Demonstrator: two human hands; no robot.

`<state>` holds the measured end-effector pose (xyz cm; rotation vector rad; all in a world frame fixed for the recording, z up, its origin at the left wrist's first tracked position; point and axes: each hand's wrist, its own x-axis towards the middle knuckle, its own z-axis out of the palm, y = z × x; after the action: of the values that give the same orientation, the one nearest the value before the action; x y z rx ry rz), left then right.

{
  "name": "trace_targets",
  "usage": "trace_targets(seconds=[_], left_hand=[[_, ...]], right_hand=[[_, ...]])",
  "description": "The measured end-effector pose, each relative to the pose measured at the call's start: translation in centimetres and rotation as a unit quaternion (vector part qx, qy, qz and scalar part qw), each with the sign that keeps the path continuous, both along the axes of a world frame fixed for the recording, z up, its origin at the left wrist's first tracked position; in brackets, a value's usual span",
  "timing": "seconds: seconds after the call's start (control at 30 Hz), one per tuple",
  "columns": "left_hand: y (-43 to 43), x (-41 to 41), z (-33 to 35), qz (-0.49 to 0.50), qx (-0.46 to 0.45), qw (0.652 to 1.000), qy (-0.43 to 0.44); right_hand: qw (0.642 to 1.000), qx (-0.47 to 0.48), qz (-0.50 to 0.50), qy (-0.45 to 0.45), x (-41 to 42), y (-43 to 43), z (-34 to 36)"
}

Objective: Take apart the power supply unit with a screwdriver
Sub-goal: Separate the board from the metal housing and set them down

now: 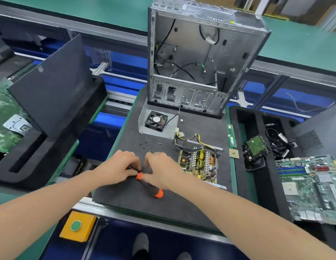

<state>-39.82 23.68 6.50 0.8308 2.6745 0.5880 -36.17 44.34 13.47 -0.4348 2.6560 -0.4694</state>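
Note:
The opened power supply point(200, 163) lies on the dark foam mat point(126, 196), its circuit board and yellow wires bare. Its metal cover with a black fan point(156, 121) sits behind it. A black screwdriver with orange ends point(150, 186) lies low over the mat between my hands. My right hand point(161, 171) holds its handle near the front orange collar. My left hand point(118, 167) pinches the thin shaft at the tip end. Several small loose screws point(146, 143) lie on the mat just beyond my hands.
An empty grey computer case point(204, 59) stands upright at the back of the mat. A tray on the right holds a motherboard point(311, 186), a hard drive point(256, 149) and cables. A black side panel point(50, 87) leans at the left. A yellow box with a green button point(77, 226) sits below.

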Motion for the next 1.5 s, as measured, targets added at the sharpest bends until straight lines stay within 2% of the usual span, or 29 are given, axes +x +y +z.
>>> trace_targets(seconds=[0.1, 0.2, 0.33, 0.4, 0.53, 0.7, 0.8, 0.9, 1.0, 1.17, 1.3, 1.43, 1.5], left_hand=[[0.9, -1.0, 1.4, -0.001, 0.011, 0.998, -0.057], [3.6, -1.8, 2.4, 0.02, 0.02, 0.999, -0.043], [9.1, -1.8, 3.4, 0.072, 0.155, 0.976, -0.138], [11.6, -1.9, 3.7, 0.113, 0.23, 0.94, -0.226], [14.6, -2.5, 3.7, 0.196, 0.342, 0.835, -0.384], [15.8, -3.7, 3.2, 0.277, 0.437, 0.714, -0.471], [16.0, -4.0, 3.3, 0.304, 0.47, 0.673, -0.483], [15.7, -3.9, 3.3, 0.317, 0.486, 0.658, -0.481], [15.7, -3.6, 4.1, 0.306, 0.505, 0.666, -0.456], [16.3, -3.0, 5.8, 0.226, 0.493, 0.759, -0.359], [16.6, -2.6, 6.1, 0.132, 0.444, 0.849, -0.252], [16.2, -2.2, 6.0, 0.045, 0.394, 0.897, -0.196], [15.3, -2.3, 6.0, -0.039, 0.33, 0.935, -0.126]], right_hand=[[0.997, -0.021, -0.067, 0.026, -1.6, 3.5, 3.5], [0.988, 0.043, -0.143, 0.042, -2.5, 8.2, 5.7], [0.963, 0.16, -0.215, -0.013, -2.3, 14.0, 5.7], [0.958, 0.172, -0.226, -0.044, -1.8, 15.4, 5.0], [0.955, 0.16, -0.238, -0.078, -0.5, 15.7, 3.8], [0.956, 0.015, -0.293, -0.019, 0.6, 14.9, 2.9], [0.96, 0.008, -0.281, 0.002, 0.6, 14.7, 2.8], [0.962, 0.012, -0.273, -0.004, 0.4, 14.8, 2.9], [0.959, 0.007, -0.283, -0.02, -0.1, 14.6, 2.6], [0.953, 0.031, -0.302, -0.016, -0.6, 14.1, 2.4], [0.943, 0.018, -0.332, -0.024, -0.5, 13.6, 2.2], [0.93, -0.023, -0.362, -0.053, -0.1, 13.0, 1.0], [0.932, 0.003, -0.361, -0.032, 0.1, 12.2, 0.0]])
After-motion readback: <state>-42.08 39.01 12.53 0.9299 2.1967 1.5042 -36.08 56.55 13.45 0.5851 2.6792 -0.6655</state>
